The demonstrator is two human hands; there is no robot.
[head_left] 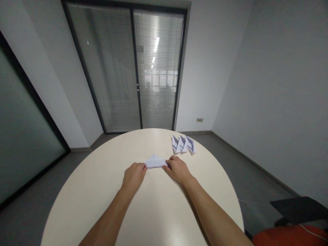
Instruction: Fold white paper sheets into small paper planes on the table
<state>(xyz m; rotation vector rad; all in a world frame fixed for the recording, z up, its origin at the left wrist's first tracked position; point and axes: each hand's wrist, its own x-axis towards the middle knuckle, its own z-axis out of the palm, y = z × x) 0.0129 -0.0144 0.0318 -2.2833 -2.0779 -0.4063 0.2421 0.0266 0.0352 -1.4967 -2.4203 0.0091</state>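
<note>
A folded white paper (154,161), with a peak at its far side and a crease down its middle, lies between my hands near the table's centre. My left hand (134,175) pinches its left corner between thumb and fingers. The right corner is gripped by my right hand (178,168), thumb at the near edge and fingers on top. Beyond my right hand, three folded white paper pieces (182,144) stand in a row close to the table's far right edge.
The round cream table (97,191) fills the lower middle. At the lower right are a red seat (289,237) and a dark flat panel (299,209). A glass door with blinds (112,71) is beyond the table, and grey walls rise on both sides.
</note>
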